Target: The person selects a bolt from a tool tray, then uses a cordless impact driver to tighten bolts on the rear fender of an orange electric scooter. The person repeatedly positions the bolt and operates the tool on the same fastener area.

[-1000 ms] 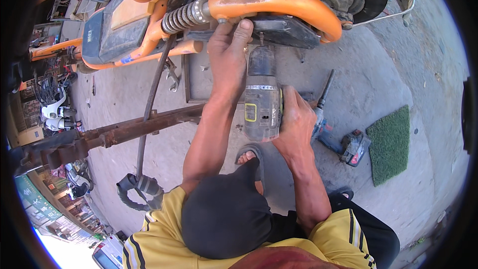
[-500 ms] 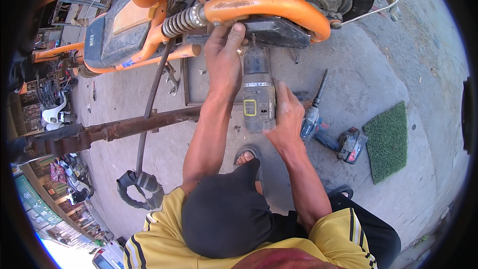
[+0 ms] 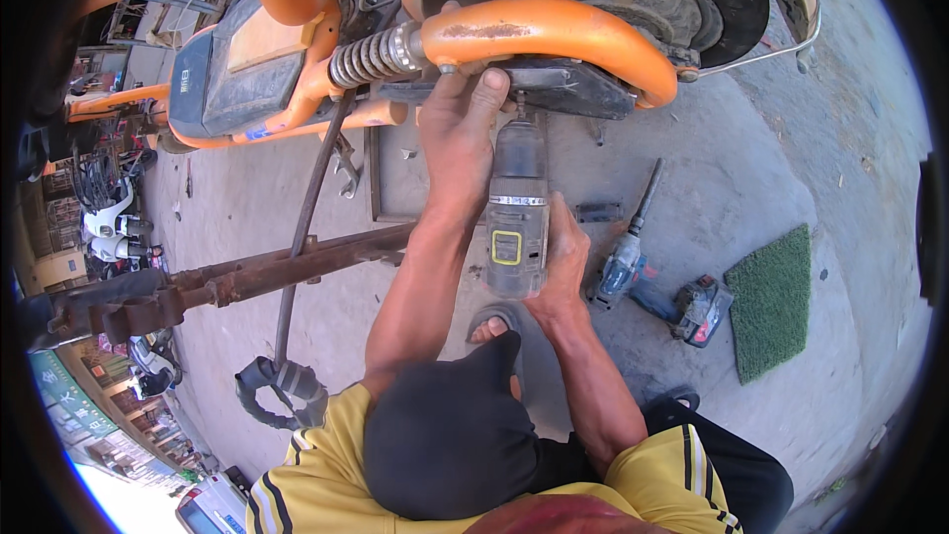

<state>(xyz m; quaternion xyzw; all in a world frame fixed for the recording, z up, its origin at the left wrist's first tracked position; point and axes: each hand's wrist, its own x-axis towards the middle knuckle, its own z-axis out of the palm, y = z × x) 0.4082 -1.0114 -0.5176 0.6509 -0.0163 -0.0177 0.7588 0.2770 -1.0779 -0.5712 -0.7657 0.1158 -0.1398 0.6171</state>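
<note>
Here, drill [image 3: 520, 222] with marked band [image 3: 518, 201]

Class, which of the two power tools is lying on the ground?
The blue-and-black power tool beside the green mat; the other, a grey drill, is in the right hand.

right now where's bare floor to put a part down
Bare concrete lies beyond the green mat, right of the blue-and-grey power tool. Another open patch sits between the left forearm and the long rod, below the rusty stand. It's crowded around the drill: the left hand is close beside its chuck, the right hand at its right side.
</note>
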